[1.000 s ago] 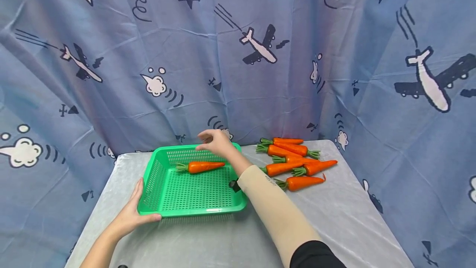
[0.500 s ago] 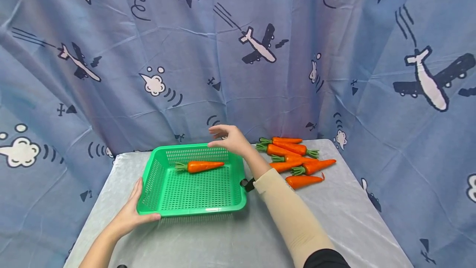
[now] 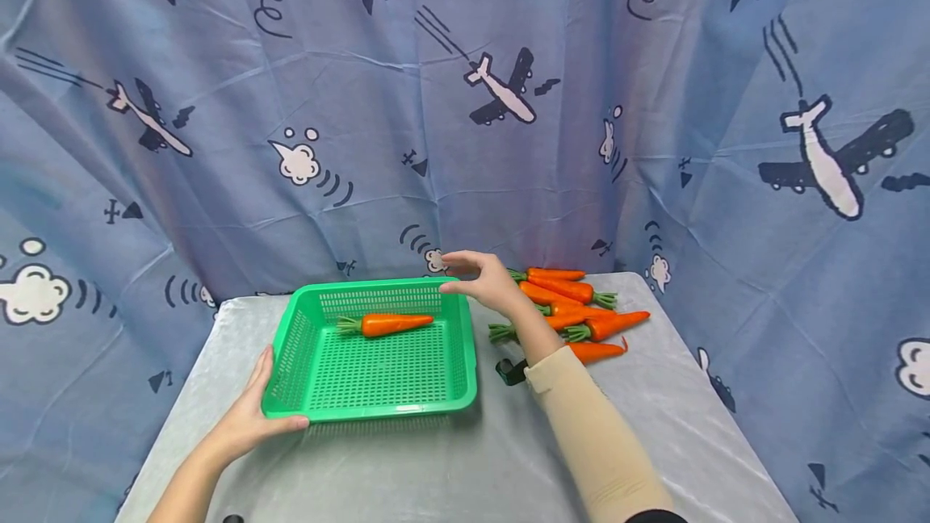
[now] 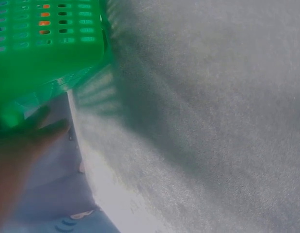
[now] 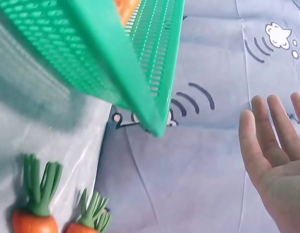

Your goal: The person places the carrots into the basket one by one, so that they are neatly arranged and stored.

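A green plastic basket (image 3: 388, 418) with slatted sides holds one orange carrot (image 3: 395, 324) with a green leaf stub. My left hand (image 3: 245, 418) grips the basket's near left corner, its thumb along the front rim and its fingers against the left side. Part of that hand shows blurred at the basket's edge in the left wrist view. My right hand (image 3: 488, 279) hovers by the basket's far right corner, its fingers spread and loosely bent around nothing. Its palm and fingers (image 5: 278, 131) appear bare in the right wrist view. Several more carrots (image 3: 606, 326) lie in a pile to the right, partly behind my right forearm.
A pale grey cloth covers the table (image 3: 654, 426). Behind and at both sides hangs a blue curtain (image 3: 363, 144) printed with planes and stars. A small black wrist camera (image 3: 511, 371) sticks out from my right wrist between basket and pile.
My right hand has moved to the right, from over the basket's back rim to its far right corner. The left hand keeps its hold, and the carrot in the basket lies as before.
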Tool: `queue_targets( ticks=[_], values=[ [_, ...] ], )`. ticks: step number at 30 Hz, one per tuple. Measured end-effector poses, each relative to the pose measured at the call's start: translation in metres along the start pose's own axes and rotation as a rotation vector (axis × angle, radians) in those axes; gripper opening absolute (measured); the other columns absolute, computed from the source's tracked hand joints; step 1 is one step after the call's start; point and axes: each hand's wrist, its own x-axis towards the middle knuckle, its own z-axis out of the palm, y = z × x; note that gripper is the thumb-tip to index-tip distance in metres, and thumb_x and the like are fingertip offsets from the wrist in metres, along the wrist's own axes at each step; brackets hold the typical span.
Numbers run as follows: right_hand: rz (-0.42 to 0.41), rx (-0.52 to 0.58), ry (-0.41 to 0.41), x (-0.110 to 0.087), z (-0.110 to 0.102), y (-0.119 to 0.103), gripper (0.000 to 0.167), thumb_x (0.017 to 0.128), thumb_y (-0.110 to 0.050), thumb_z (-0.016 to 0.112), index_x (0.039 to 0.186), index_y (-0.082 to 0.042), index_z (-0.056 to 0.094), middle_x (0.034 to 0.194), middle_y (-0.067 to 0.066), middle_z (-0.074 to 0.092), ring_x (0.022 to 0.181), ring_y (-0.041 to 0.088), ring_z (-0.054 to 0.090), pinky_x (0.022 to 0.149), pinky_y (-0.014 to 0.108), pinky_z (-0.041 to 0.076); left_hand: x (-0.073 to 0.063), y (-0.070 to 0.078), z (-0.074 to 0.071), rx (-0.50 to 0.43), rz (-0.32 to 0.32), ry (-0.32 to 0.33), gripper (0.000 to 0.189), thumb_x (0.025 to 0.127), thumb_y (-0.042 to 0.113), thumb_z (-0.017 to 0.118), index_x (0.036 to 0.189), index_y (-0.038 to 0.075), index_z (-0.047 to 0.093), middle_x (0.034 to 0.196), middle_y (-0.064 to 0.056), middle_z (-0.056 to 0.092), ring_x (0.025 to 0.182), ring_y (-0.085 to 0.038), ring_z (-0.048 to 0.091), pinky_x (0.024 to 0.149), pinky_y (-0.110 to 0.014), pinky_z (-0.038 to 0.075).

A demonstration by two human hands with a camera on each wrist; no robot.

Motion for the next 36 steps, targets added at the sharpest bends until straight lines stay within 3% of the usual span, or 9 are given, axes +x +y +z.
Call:
queue_targets(
  ticks=[9, 16, 22, 25, 29, 32, 36],
  values=[
    [0.026, 0.016, 0.041, -0.023, -0.024, 0.019, 0.051, 0.086, -0.026, 0.082, 0.134, -0.020, 0.066, 0.136, 0.008, 0.065, 0.124, 0.028, 0.062, 0.098, 0.045, 0.055, 0.001, 0.001, -0.002, 0.005, -0.006, -0.016, 0.134, 0.074, 0.022, 0.088, 0.160, 0.005, -0.012, 0.166, -0.024, -0.016, 0.151, -0.049, -0.011, 0.114, -0.073, 0.003],
    [0.051, 0.024, 0.074, -0.046, -0.040, 0.032, 0.052, 0.085, -0.029, 0.083, 0.134, -0.020, 0.065, 0.134, 0.005, 0.066, 0.125, 0.030, 0.061, 0.097, 0.042, 0.056, -0.004, 0.009, -0.008, 0.074, -0.043, -0.021, 0.137, 0.074, 0.026, 0.089, 0.159, 0.006, -0.016, 0.164, -0.030, -0.019, 0.149, -0.055, -0.012, 0.111, -0.078, 0.007],
    [0.112, 0.058, 0.115, -0.072, -0.064, 0.046, 0.055, 0.086, -0.030, 0.082, 0.136, -0.021, 0.063, 0.139, 0.008, 0.063, 0.130, 0.032, 0.058, 0.093, 0.036, 0.057, -0.002, 0.011, -0.008, 0.124, -0.081, -0.045, 0.133, 0.075, 0.029, 0.088, 0.159, -0.001, -0.010, 0.161, -0.039, -0.003, 0.146, -0.062, 0.004, 0.109, -0.078, 0.016],
    [0.127, 0.030, 0.153, -0.083, -0.077, 0.055, 0.060, 0.084, -0.035, 0.083, 0.138, -0.020, 0.062, 0.141, 0.006, 0.062, 0.130, 0.032, 0.057, 0.095, 0.036, 0.056, -0.001, 0.010, -0.007, 0.130, -0.087, -0.047, 0.133, 0.075, 0.030, 0.088, 0.159, -0.001, -0.010, 0.160, -0.040, 0.002, 0.144, -0.063, 0.009, 0.109, -0.077, 0.019],
    [0.164, -0.041, 0.198, -0.097, -0.090, 0.064, 0.061, 0.083, -0.040, 0.082, 0.138, -0.021, 0.062, 0.140, 0.004, 0.062, 0.131, 0.030, 0.056, 0.104, 0.046, 0.050, -0.001, 0.010, -0.005, 0.106, -0.090, -0.044, 0.133, 0.075, 0.029, 0.088, 0.159, 0.000, -0.011, 0.160, -0.040, 0.001, 0.144, -0.063, 0.008, 0.109, -0.078, 0.017],
    [0.178, -0.072, 0.202, -0.106, -0.098, 0.074, 0.057, 0.087, -0.036, 0.080, 0.138, -0.020, 0.061, 0.140, 0.007, 0.062, 0.132, 0.032, 0.055, 0.106, 0.050, 0.048, -0.002, 0.009, -0.004, 0.093, -0.094, -0.042, 0.134, 0.075, 0.028, 0.088, 0.159, 0.000, -0.011, 0.160, -0.040, 0.001, 0.144, -0.063, 0.007, 0.109, -0.078, 0.017],
    [0.189, -0.089, 0.190, -0.118, -0.108, 0.085, 0.056, 0.089, -0.031, 0.078, 0.140, -0.017, 0.059, 0.140, 0.011, 0.061, 0.130, 0.035, 0.057, 0.102, 0.039, 0.053, -0.001, 0.008, -0.003, 0.090, -0.096, -0.039, 0.134, 0.075, 0.028, 0.088, 0.159, 0.001, -0.012, 0.160, -0.040, 0.001, 0.144, -0.063, 0.008, 0.109, -0.077, 0.018]
  ],
)
